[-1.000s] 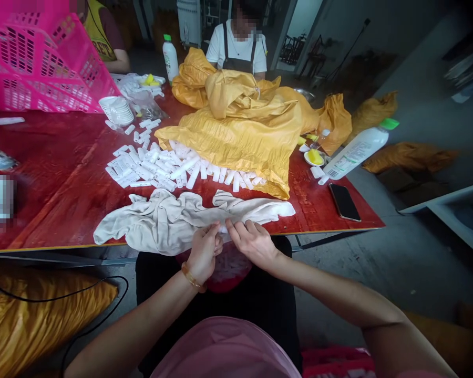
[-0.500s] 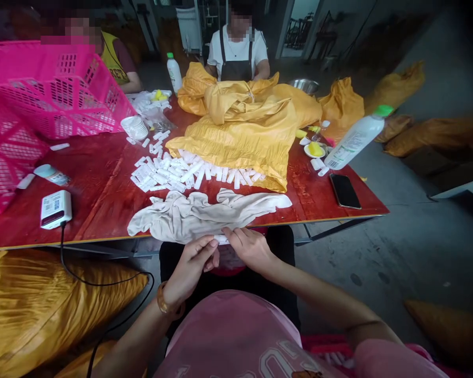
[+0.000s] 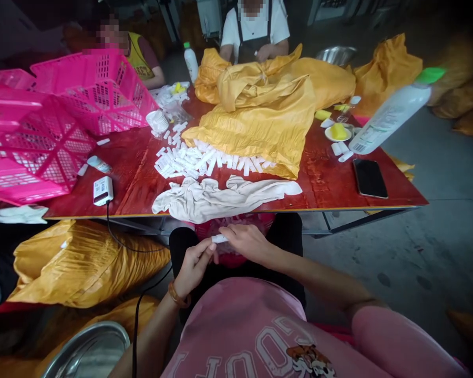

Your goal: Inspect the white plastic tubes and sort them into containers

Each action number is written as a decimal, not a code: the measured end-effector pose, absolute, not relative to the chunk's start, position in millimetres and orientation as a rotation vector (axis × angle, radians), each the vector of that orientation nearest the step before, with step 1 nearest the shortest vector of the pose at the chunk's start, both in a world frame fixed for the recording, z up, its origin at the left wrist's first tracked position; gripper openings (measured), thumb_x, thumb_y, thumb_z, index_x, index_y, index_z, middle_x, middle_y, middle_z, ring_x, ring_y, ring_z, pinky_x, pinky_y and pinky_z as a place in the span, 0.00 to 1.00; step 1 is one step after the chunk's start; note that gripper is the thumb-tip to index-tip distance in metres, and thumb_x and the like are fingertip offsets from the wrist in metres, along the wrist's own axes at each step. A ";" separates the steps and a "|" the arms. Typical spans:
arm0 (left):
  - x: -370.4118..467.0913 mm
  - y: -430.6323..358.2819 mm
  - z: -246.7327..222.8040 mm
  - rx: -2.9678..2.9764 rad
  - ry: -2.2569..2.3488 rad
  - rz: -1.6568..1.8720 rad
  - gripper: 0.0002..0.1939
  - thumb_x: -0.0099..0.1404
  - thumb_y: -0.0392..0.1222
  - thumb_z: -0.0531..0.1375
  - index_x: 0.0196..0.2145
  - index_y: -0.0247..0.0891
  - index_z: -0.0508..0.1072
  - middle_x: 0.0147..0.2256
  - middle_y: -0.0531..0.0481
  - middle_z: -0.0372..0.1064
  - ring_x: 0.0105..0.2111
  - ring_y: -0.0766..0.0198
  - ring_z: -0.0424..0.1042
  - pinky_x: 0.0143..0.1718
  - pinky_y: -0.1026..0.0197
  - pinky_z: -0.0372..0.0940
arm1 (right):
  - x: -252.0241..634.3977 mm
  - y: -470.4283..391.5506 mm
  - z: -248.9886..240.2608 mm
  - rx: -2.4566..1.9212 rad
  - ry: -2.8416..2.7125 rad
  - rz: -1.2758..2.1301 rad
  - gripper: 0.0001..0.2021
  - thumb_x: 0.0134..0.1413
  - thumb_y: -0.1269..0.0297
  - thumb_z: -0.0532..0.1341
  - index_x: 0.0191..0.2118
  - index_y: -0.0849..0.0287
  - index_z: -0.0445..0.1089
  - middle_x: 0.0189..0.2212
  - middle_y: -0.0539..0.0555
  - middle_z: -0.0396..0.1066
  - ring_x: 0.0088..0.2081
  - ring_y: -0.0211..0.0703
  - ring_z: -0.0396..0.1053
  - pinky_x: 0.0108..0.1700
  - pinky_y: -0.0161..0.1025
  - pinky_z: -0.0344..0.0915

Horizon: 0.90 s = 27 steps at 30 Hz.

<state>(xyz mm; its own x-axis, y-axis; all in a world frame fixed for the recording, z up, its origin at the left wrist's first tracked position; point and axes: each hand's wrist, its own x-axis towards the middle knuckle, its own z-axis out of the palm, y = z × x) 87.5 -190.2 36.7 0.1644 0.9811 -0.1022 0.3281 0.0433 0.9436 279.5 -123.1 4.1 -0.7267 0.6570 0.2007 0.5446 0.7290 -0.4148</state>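
Note:
Between my two hands is a small white plastic piece (image 3: 219,239), long and narrow. My left hand (image 3: 195,262) pinches its left end, and my right hand (image 3: 249,242) is closed around the right end, hiding part of it. Both hands are over my lap, just below the table edge. Beneath them a pink basket (image 3: 205,229) with whitish contents shows between my knees. On the table lies a crumpled pale cloth (image 3: 220,198). Behind it, many similar white pieces (image 3: 183,160) spill from the mouth of a yellow woven sack (image 3: 256,137).
Pink crates (image 3: 35,142) stand on the left of the red table (image 3: 122,194). A small white device (image 3: 103,190) trails a black cable. At right are a phone (image 3: 370,178) and a white bottle (image 3: 392,118). A full yellow sack (image 3: 86,265) and a metal bowl (image 3: 90,346) sit lower left. Two people are opposite.
My view has tilted down and shifted, bringing the metal bowl into sight. My hands have drawn back from the cloth, still holding the white piece, more of which shows now.

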 end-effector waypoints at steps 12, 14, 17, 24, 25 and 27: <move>78.2 -179.0 19.9 1.700 1.165 0.680 0.10 0.72 0.45 0.53 0.37 0.38 0.68 0.30 0.53 0.63 0.29 0.66 0.61 0.33 0.65 0.58 | 289.8 -124.6 29.2 -0.748 -2.506 1.174 0.13 0.72 0.64 0.48 0.45 0.60 0.69 0.39 0.55 0.73 0.41 0.40 0.70 0.44 0.35 0.61; 79.0 -169.5 23.0 1.730 1.074 0.597 0.10 0.73 0.44 0.52 0.36 0.38 0.67 0.29 0.54 0.61 0.29 0.67 0.60 0.33 0.65 0.58 | 296.2 -117.9 35.8 -0.795 -2.556 1.154 0.11 0.70 0.65 0.51 0.39 0.61 0.69 0.33 0.53 0.71 0.35 0.38 0.68 0.38 0.33 0.59; 82.3 -156.6 28.5 1.758 0.971 0.507 0.10 0.74 0.44 0.51 0.37 0.38 0.66 0.29 0.55 0.60 0.29 0.68 0.59 0.32 0.66 0.57 | 300.7 -114.2 38.4 -0.869 -2.571 1.175 0.07 0.64 0.66 0.58 0.34 0.61 0.68 0.26 0.49 0.67 0.27 0.35 0.62 0.31 0.32 0.52; 82.0 -139.1 26.7 1.835 0.960 0.542 0.07 0.73 0.40 0.52 0.38 0.38 0.67 0.31 0.54 0.63 0.30 0.67 0.63 0.35 0.65 0.59 | 292.6 -125.5 22.9 -0.993 -1.975 1.673 0.09 0.69 0.64 0.50 0.41 0.60 0.65 0.31 0.50 0.69 0.30 0.35 0.65 0.34 0.32 0.58; 81.6 -141.3 24.1 1.841 0.985 0.581 0.06 0.73 0.39 0.53 0.39 0.38 0.68 0.32 0.52 0.64 0.32 0.67 0.64 0.36 0.64 0.60 | 290.6 -128.7 19.1 -0.961 -1.898 1.728 0.10 0.70 0.62 0.49 0.44 0.59 0.64 0.34 0.51 0.69 0.32 0.36 0.66 0.36 0.33 0.60; 81.3 -148.5 17.2 1.859 1.034 0.660 0.04 0.70 0.37 0.55 0.40 0.38 0.70 0.36 0.49 0.64 0.36 0.64 0.66 0.39 0.63 0.62 | 286.3 -135.4 8.9 -0.969 -1.868 1.708 0.07 0.67 0.63 0.53 0.45 0.59 0.63 0.37 0.51 0.68 0.36 0.37 0.65 0.40 0.34 0.61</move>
